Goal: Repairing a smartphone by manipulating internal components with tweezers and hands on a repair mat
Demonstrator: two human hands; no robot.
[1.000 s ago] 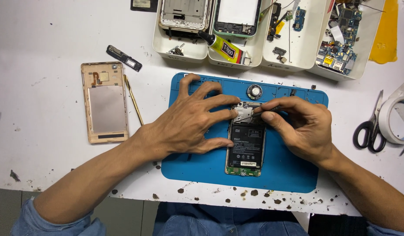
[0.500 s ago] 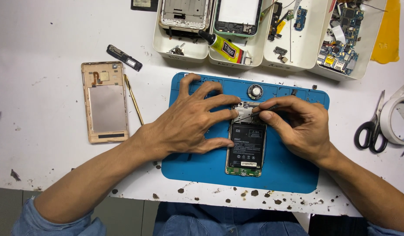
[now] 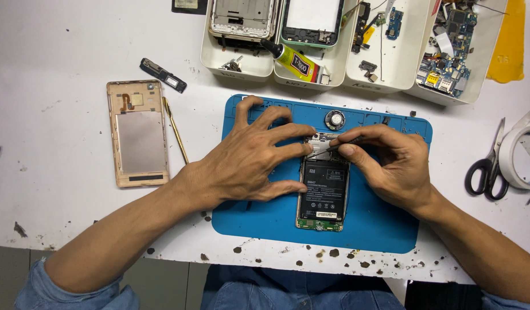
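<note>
On the blue mat (image 3: 368, 224), the left hand (image 3: 248, 161) steadies an opened phone (image 3: 324, 192) while the right hand (image 3: 391, 166) presses a thin dark tool (image 3: 334, 147) against its top; a gold back cover (image 3: 137, 133) lies on the white worktop (image 3: 58, 115).

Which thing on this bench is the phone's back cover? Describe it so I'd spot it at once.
Start at the blue mat where both hands work on the opened phone. Look left, past the left hand, onto the white table. The back cover lies there flat, inside up: a gold rectangle with a grey panel, beside a thin gold stick.
</note>
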